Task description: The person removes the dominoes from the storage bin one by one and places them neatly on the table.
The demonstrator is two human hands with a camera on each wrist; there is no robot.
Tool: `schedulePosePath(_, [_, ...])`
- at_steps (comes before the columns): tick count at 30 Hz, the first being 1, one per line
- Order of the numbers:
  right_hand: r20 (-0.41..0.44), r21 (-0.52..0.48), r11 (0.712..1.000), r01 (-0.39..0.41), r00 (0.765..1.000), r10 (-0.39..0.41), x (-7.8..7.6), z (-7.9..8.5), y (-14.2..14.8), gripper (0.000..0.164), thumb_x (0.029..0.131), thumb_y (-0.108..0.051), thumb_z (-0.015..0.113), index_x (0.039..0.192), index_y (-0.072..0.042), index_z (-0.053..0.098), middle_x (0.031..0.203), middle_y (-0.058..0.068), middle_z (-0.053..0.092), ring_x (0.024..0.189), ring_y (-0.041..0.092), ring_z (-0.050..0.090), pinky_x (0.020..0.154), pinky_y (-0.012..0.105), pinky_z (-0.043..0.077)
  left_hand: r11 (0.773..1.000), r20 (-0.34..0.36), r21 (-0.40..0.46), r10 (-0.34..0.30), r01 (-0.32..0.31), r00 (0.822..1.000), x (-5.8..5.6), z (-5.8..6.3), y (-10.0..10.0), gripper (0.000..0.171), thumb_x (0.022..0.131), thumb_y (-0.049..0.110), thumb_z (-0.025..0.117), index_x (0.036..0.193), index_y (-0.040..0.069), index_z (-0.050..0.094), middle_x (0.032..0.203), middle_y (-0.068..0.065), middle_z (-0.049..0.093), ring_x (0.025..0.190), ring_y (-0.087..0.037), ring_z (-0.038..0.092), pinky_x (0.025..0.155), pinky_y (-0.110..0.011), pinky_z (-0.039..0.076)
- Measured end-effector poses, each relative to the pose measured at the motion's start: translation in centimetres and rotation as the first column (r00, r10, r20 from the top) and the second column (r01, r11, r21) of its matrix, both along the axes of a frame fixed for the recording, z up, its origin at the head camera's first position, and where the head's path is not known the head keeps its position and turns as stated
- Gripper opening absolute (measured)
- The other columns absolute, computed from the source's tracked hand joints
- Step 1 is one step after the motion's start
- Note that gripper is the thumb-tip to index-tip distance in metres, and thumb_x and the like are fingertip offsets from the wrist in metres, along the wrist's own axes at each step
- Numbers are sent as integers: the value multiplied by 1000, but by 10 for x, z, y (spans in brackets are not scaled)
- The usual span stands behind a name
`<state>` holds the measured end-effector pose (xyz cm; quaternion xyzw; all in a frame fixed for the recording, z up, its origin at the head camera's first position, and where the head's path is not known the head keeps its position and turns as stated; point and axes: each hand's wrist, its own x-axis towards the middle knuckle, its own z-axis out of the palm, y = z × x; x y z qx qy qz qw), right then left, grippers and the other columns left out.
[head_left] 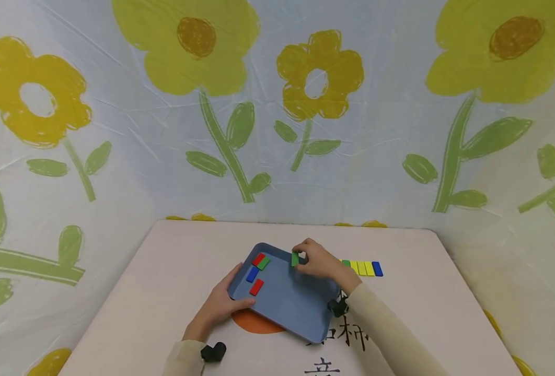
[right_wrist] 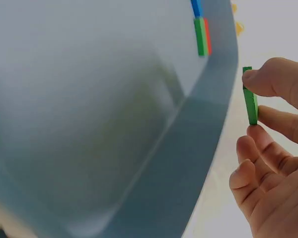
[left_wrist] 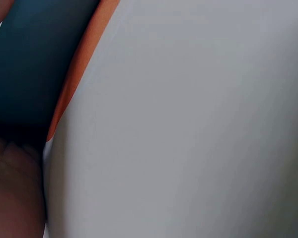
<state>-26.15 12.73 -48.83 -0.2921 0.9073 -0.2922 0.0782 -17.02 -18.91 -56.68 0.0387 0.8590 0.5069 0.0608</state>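
Observation:
A blue-grey tray (head_left: 296,308) lies at an angle on the table. My left hand (head_left: 218,303) holds its left side, thumb over the rim; in the left wrist view only part of that hand shows beside the dark tray wall (left_wrist: 35,64). Above the tray's far edge, my right hand (head_left: 319,260) pinches a small green tile (right_wrist: 251,101) between thumb and fingers. Toward the tray's left end lie a red tile (head_left: 257,259) against a green tile (head_left: 263,263), a blue tile (head_left: 252,274) and a second red tile (head_left: 256,287).
Beyond the right forearm, a row of yellow tiles (head_left: 362,268) includes a green one (head_left: 346,263) and ends in a blue one (head_left: 377,269). The pale tablecloth (head_left: 188,261) bears a printed orange circle (head_left: 258,324) and black characters. Flowered fabric (head_left: 353,183) hangs around the table.

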Motion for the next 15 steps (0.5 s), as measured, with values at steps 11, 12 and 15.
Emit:
schedulePosePath(11, [10,-38,995,97,995,-97,-14,5,63,48,91,-14,70,136,1,62,126,23,58,92,26,55,69,36,49,1000,-3,-16,3,-3,1000,-3,-3,-3,105,77,47,89,163,32,30,167,-7,36,149,-36,38,119,-67,31])
schedulePosePath(12, [8,-38,993,109,994,-109,-14,4,70,49,91,-14,70,136,2,62,125,24,58,91,26,55,68,35,48,1000,-1,-15,2,-2,1000,-3,-3,-2,105,78,46,89,163,32,30,166,-7,36,149,-37,38,119,-67,31])
schedulePosePath(15, [17,-31,989,146,989,-146,-11,0,92,50,90,-13,69,136,4,61,124,25,58,88,24,53,67,35,46,1000,8,-9,-3,3,1000,-2,-3,-2,105,78,45,89,163,31,30,166,-8,36,149,-37,38,119,-67,31])
